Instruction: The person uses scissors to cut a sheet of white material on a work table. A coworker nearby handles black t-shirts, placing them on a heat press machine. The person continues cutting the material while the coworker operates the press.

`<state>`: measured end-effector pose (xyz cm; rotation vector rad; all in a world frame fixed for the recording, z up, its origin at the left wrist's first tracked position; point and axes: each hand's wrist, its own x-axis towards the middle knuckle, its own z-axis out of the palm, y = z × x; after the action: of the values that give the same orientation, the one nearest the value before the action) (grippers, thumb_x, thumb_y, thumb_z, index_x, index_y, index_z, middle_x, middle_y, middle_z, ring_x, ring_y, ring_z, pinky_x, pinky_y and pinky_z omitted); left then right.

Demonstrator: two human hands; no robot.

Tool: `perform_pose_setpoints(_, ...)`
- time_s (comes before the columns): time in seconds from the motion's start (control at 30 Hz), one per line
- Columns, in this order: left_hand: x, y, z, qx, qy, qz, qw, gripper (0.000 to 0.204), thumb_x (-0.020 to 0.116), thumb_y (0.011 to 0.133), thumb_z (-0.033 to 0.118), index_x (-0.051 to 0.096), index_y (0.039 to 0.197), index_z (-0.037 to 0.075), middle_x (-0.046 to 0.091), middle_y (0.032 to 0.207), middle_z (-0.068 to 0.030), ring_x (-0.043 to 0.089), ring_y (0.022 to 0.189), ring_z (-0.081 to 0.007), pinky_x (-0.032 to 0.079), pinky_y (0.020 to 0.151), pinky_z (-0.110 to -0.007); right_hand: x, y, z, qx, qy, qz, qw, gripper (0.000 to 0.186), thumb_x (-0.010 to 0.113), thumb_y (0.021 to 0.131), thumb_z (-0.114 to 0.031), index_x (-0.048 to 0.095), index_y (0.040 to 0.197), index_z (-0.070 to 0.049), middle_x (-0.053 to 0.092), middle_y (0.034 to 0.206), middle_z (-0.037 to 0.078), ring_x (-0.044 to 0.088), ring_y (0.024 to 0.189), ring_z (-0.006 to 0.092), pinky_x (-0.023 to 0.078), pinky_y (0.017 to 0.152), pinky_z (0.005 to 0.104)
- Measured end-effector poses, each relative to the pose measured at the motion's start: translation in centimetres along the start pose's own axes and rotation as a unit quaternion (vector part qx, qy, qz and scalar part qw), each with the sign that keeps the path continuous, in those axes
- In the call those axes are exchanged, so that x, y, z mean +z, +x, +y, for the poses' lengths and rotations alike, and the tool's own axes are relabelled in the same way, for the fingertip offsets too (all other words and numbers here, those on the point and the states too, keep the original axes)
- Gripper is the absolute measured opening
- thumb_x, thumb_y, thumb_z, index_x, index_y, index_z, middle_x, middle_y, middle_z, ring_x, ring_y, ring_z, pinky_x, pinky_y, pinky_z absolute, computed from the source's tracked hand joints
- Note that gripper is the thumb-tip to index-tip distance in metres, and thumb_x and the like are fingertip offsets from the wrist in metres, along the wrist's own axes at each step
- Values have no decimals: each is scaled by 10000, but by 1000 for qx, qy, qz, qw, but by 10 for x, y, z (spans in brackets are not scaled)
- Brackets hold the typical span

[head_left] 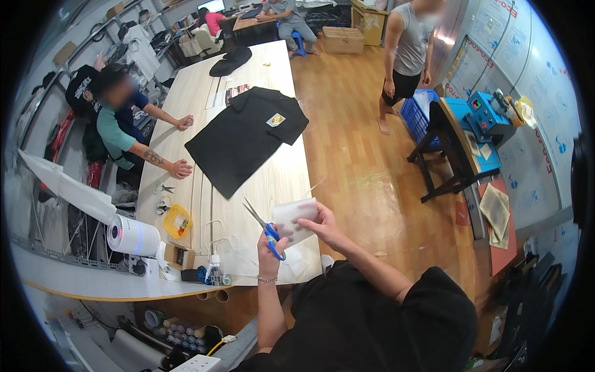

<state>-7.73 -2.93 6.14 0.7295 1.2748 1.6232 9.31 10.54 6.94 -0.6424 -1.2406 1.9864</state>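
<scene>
My left hand [269, 259] is closed around blue-handled scissors [273, 238], whose blades point up and away to the left and stand apart. Between my hands, over the near end of the table, is a whitish translucent sheet [286, 212]. My right hand [323, 224] grips its right side, with fingers showing dimly through it. The left thumb is close to the sheet's lower left edge; whether it presses on it I cannot tell. Beyond my hands a black T-shirt [232, 149] lies flat on the table, a small colourful patch [276, 119] on it.
A long pale wooden table [291, 167] runs away from me. On its left are a yellow basket [178, 222], small snips [163, 188] and a white cylindrical device [133, 234]. A person [124, 124] leans on the left edge; another [412, 49] stands right, near a blue press machine [489, 115].
</scene>
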Motion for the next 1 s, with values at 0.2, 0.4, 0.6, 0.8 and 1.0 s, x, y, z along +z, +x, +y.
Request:
perform_pose_setpoints(0.2,22,-1,11,13,19,-41,999,436,728,982,39,580,1387,-19,692,1257,-52,695,1072,-126,566,947,-282,-7,-4,-12,-16,-51,18,998,527,788,990,-64,542,1453,-8,763,1211,144,744,1093,197,606,928,347)
perform_pose_setpoints(0.4,22,-1,1,15,19,-65,998,453,717,982,25,576,1408,-35,716,1253,-88,712,1094,-159,600,952,-325,-14,-5,-11,-14,-24,9,1000,692,811,972,-64,459,1565,-19,769,1227,166,746,1066,188,609,905,338)
perform_pose_setpoints(0.6,4,-5,-17,50,56,65,995,296,755,967,40,655,1241,-7,729,1098,-63,705,891,-161,582,834,-314,5,-7,10,-8,-33,-36,999,741,839,936,-111,459,1565,-14,765,1201,162,725,1125,204,580,979,360)
perform_pose_setpoints(0.8,-12,-5,-11,59,11,178,982,292,756,967,104,642,1210,-10,684,1138,-87,668,996,-183,553,908,-328,11,-14,33,14,-66,-63,996,601,846,948,-175,564,1455,-20,760,1150,124,719,1089,177,572,937,330)
perform_pose_setpoints(1.0,-23,-9,-9,56,-31,201,977,376,750,980,189,635,1267,-26,686,1211,-116,663,1084,-223,539,994,-373,23,-16,37,29,-62,-134,989,411,839,990,-218,687,1312,-11,764,1166,59,702,1071,116,564,930,292)
